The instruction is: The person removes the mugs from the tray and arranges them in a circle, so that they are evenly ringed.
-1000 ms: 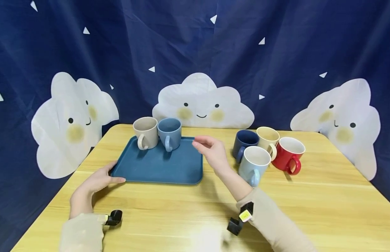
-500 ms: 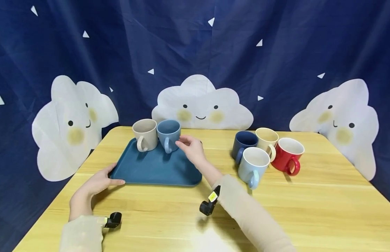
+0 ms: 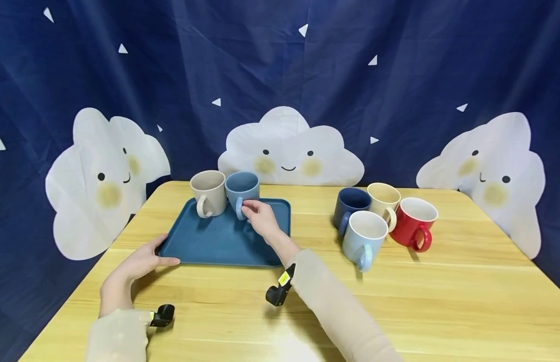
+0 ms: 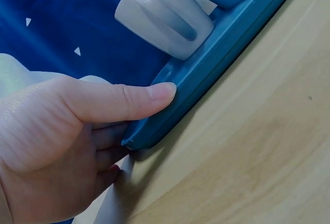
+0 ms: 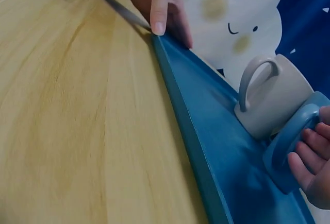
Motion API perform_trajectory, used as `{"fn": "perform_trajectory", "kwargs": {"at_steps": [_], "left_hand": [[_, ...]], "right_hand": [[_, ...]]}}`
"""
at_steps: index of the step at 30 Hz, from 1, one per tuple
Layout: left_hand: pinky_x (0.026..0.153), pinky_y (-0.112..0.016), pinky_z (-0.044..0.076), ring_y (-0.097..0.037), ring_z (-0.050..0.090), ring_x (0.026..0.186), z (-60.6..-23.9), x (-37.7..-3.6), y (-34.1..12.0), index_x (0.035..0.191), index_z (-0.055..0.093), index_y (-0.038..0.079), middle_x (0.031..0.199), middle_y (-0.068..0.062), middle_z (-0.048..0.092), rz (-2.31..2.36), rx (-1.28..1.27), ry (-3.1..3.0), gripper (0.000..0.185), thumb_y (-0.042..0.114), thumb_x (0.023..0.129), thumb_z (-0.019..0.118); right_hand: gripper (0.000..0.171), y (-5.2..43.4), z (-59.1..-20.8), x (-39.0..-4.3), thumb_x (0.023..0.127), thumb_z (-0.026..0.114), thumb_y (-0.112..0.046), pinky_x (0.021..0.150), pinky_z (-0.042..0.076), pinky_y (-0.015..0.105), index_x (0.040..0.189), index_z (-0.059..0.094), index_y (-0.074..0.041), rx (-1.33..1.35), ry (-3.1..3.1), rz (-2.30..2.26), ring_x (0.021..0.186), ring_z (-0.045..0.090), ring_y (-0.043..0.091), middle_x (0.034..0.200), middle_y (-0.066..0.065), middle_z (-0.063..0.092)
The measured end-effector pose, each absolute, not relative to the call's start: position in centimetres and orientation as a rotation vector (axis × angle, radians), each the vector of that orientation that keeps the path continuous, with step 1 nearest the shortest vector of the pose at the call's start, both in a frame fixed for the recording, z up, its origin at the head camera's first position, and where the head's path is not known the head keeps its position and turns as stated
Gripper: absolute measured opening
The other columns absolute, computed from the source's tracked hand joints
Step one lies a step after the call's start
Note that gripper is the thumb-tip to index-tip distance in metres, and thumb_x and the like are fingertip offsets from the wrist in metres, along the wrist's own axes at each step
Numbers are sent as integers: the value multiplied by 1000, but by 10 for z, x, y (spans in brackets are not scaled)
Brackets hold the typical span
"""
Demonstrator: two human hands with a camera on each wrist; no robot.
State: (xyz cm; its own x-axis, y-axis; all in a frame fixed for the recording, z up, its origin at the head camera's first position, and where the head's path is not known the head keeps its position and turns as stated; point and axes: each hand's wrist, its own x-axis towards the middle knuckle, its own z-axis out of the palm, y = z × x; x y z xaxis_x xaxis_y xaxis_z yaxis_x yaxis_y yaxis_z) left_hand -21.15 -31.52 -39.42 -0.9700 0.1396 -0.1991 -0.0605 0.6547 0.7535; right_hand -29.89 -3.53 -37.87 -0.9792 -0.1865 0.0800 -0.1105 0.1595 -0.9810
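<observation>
Tray (image 3: 216, 246), quantity one, blue, is set on the left half of the surface (image 3: 443, 301), towards its far edge. Two mugs are contained in it, both upright: the beige mug (image 3: 214, 197) is placed at the far-left corner of the tray, and the blue mug (image 3: 235, 197) is placed just beside it, along the tray's far edge. The handles of both are turned towards the tray's near edge. The near-left corner of the tray is gripped by the left hand (image 3: 142, 259), the thumb being laid over the rim and the fingers being held at the outer side. The handle of the blue mug is pinched between the thumb and fingers of the right hand (image 3: 264, 221).

Four further mugs are grouped upright on the surface, beyond the tray's right edge: the navy mug (image 3: 350, 203) nearest the tray, the yellow mug (image 3: 381, 198) towards the far edge, the red mug (image 3: 408, 221) furthest right, and the light blue mug (image 3: 359, 242) closest to the near edge. Six mugs are counted in total; their inner floors cannot be fully seen.
</observation>
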Motion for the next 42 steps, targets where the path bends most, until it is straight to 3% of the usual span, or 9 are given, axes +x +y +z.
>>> {"fn": "perform_trajectory", "kwargs": {"at_steps": [10, 21, 30, 36, 42], "left_hand": [[102, -65, 13, -55, 8, 130, -393, -211, -315, 145, 4, -9, 144, -39, 6, 1187, 71, 2647, 104, 32, 78, 73], [102, -65, 13, -55, 7, 130, -394, -213, -316, 145, 2, -7, 144, -39, 6, 1186, 67, 2632, 105, 34, 79, 73], [101, -65, 14, -55, 8, 130, -393, -211, -315, 145, 3, -9, 144, -39, 7, 1188, 68, 2633, 104, 32, 80, 72], [102, -65, 14, -55, 9, 130, -393, -211, -314, 144, 4, -10, 144, -39, 8, 1189, 70, 2641, 104, 32, 79, 73], [102, -65, 13, -55, 8, 130, -394, -211, -315, 144, 4, -9, 144, -39, 7, 1209, 64, 2635, 104, 31, 79, 73]], "right_hand": [[27, -45, -382, -297, 90, 62, -13, 75, 49, 24, 113, 63, 0, -268, 2285, -2014, 86, 58, 14, 97, 8, 66], [22, -48, -381, -295, 88, 65, -25, 58, 42, 21, 93, 68, -4, -187, 2748, -1814, 66, 51, 12, 71, -2, 57], [23, -47, -380, -295, 90, 61, -27, 59, 43, 24, 91, 69, -6, -167, 2782, -1777, 66, 53, 13, 72, -2, 62], [21, -46, -379, -295, 92, 60, -23, 68, 44, 26, 91, 70, -4, -22, 2478, -2004, 79, 58, 13, 76, 0, 67], [19, -42, -377, -294, 90, 61, -18, 67, 40, 23, 90, 71, -2, 52, 2281, -2158, 77, 56, 13, 72, 1, 66]]}}
